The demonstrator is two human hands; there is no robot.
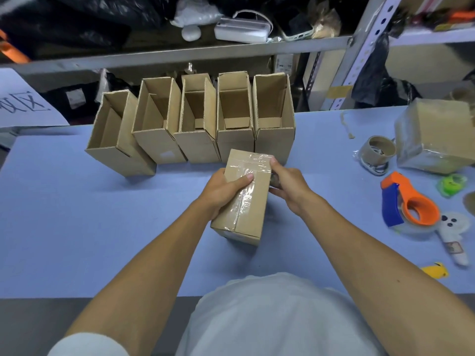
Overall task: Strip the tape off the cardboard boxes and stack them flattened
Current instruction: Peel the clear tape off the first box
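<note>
Gripping taped box (244,199) at frame centre: left hand (221,191) and right hand (288,186) fingers curling around it; tape (246,183) unstripped, five open boxes (195,122) standing unflattened behind.

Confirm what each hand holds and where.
Both grip the taped box: left hand on its left side, thumb on the taped top; right hand on its right side.

Light falls evenly and fairly brightly from overhead, leaving only soft, short shadows on the blue table (77,201) beneath the hands and beside the open boxes (195,119). Clear tape (253,163) on the held box (244,201) throws small white glints. The shelf (180,51) behind sits dimmer, its dark bags nearly without detail. Wide-angle distortion bends the shelf and table edges and stretches the forearms toward the corners. The whole view looks slightly soft, most so at the margins
</note>
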